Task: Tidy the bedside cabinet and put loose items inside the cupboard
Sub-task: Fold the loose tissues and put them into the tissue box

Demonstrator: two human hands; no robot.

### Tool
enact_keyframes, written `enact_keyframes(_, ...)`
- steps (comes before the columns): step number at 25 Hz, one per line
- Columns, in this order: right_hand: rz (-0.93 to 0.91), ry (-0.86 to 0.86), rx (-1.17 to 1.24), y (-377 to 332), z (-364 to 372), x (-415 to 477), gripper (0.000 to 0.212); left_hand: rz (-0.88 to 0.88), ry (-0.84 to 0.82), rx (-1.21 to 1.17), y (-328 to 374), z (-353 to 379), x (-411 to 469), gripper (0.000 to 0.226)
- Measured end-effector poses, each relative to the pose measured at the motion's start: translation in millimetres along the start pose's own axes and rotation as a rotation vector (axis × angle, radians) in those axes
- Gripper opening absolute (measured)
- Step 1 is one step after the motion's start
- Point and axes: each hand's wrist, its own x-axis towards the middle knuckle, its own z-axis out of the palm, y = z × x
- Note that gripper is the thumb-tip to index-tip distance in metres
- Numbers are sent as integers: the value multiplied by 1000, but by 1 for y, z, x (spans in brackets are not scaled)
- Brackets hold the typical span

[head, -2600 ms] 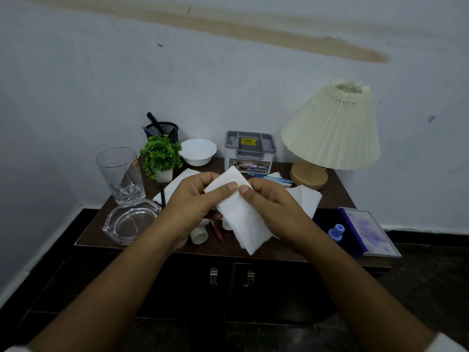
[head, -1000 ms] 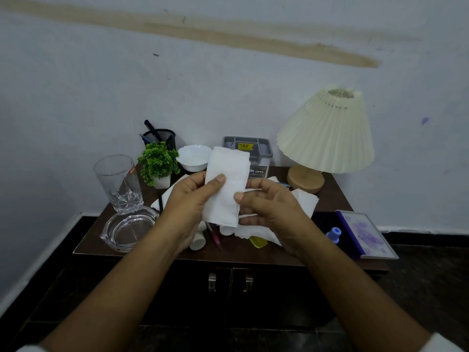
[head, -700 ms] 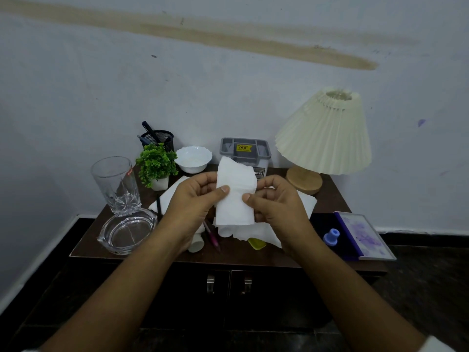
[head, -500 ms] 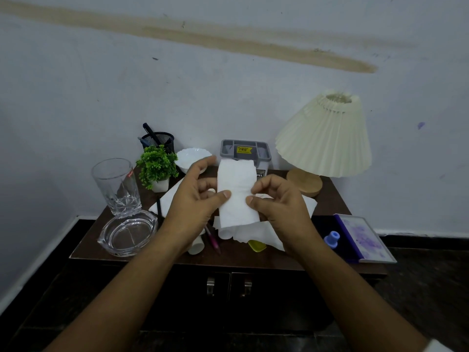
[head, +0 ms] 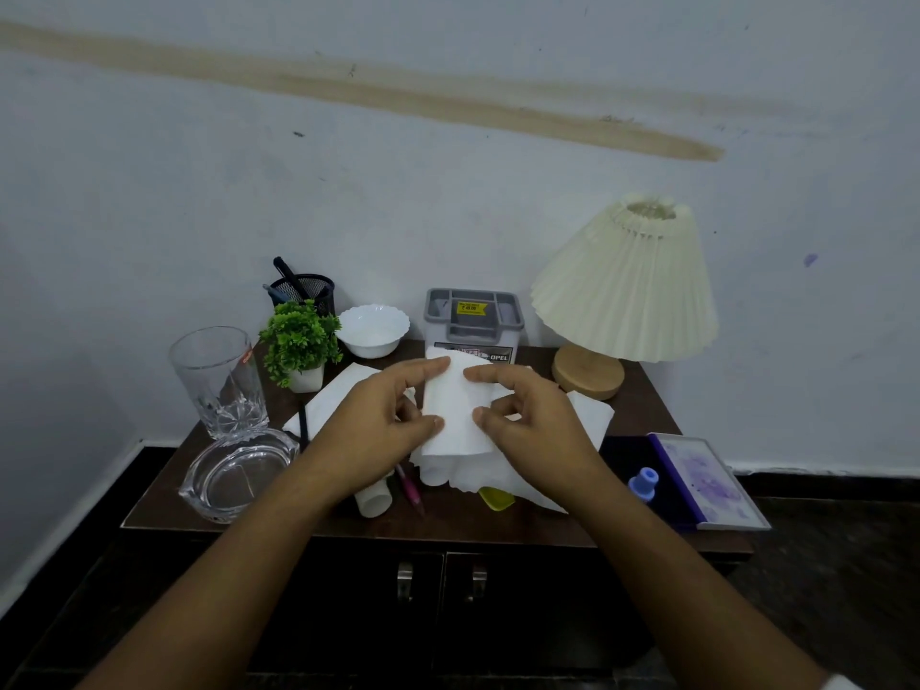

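A folded white tissue (head: 455,415) is held upright above the middle of the worktop (head: 463,522), pinched at its left edge by the left hand (head: 386,425) and at its right edge by the right hand (head: 530,420); both grips are closed on it. It is judged light, limp and easily torn, best taken at the folded edges. More loose tissue (head: 503,473) is spread beneath. The cupboard doors (head: 440,605) are seen closed.
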Motion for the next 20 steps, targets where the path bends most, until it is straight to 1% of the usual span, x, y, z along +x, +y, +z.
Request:
enact_keyframes(3, -36, 70, -91, 9, 3, 24, 44, -11, 131, -82, -1, -6, 19, 65)
enact_keyframes(6, 13, 118, -120, 16, 3, 52, 54, -41, 247, -305, 9, -10, 44, 62)
enact_keyframes(9, 120, 104, -145, 21, 7, 78, 63, -75, 267, -501, 8, -6, 82, 59)
enact_keyframes(12, 133, 121, -75, 28, 8, 97, 68, -120, 271, -568, 1, 5, 115, 58)
enact_keyframes(15, 158, 104, 1, 32, 3, 105, 59, -184, 288, -605, -10, 10, 130, 49)
enact_keyframes(17, 169, 94, 20, 35, -1, 107, 51, -226, 270, -669, -16, 12, 130, 48)
enact_keyframes(20, 177, 72, 39, 43, -1, 106, 49, -236, 264, -734, -21, 11, 125, 40)
